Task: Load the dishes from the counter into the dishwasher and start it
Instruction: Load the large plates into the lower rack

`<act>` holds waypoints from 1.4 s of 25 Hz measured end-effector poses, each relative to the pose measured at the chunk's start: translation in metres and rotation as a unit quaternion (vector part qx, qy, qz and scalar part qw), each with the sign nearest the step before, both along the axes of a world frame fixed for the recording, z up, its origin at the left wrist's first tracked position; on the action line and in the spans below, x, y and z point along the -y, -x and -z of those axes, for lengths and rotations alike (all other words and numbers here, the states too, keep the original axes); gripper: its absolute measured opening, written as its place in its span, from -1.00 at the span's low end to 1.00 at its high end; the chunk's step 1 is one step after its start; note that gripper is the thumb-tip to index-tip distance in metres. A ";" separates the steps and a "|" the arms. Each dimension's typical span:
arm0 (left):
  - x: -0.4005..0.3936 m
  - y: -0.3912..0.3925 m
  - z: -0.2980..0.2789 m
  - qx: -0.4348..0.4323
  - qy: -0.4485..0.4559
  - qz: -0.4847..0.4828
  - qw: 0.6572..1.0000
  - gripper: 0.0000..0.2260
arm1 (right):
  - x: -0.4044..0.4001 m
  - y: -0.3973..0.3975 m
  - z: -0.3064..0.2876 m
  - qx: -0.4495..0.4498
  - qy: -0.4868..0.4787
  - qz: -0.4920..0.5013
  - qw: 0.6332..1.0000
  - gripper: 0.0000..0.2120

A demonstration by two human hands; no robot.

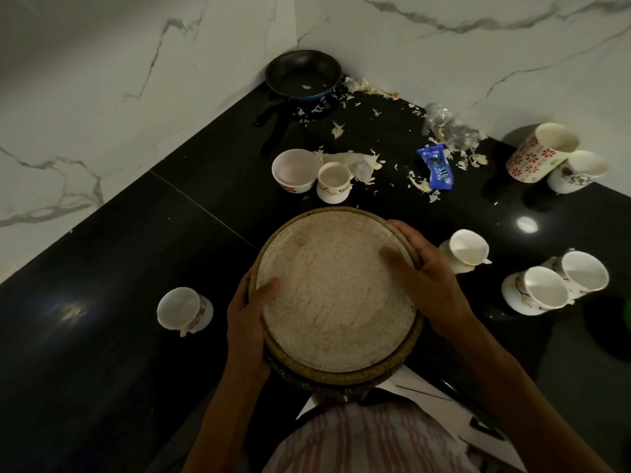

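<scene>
Black counter (102, 336), plate stack (336, 291) at 6 o'clock: left hand (247, 322) and right hand (426, 278) grip opposite rims, thumbs on top. Lift level so plates don't slide; cups (532, 295) at 3 o'clock go later.

Left: we see bare counter (112, 254) beside one tipped cup (184, 310) | Ahead: bowl (294, 170) and cup (334, 182) block us just past the plates (336, 291) | Right: three cups (466, 250) crowd our way, scraps (423, 184) behind.
</scene>
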State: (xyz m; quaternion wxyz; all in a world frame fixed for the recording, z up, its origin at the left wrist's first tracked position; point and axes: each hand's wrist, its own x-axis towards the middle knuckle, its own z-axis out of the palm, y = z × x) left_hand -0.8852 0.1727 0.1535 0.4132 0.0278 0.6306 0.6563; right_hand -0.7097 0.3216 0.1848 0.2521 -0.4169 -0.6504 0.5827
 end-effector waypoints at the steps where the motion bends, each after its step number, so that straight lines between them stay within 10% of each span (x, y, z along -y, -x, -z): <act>1: 0.000 0.000 -0.001 0.001 0.001 0.001 1.000 -0.76 | 0.001 -0.002 -0.002 -0.009 0.005 0.002 1.000 -0.67; 21: 0.035 -0.124 0.004 -0.118 0.020 0.111 0.987 -0.62 | 0.046 -0.124 -0.037 -0.079 -0.016 0.092 0.992 -0.62; 27: 0.055 -0.167 0.013 -0.022 0.068 0.128 0.989 -0.37 | 0.088 -0.153 -0.041 0.017 -0.059 0.044 0.997 -0.54; 35: 0.090 -0.187 0.031 0.054 0.070 0.140 0.986 -0.77 | 0.167 -0.173 -0.056 -0.057 0.037 -0.024 0.997 -0.50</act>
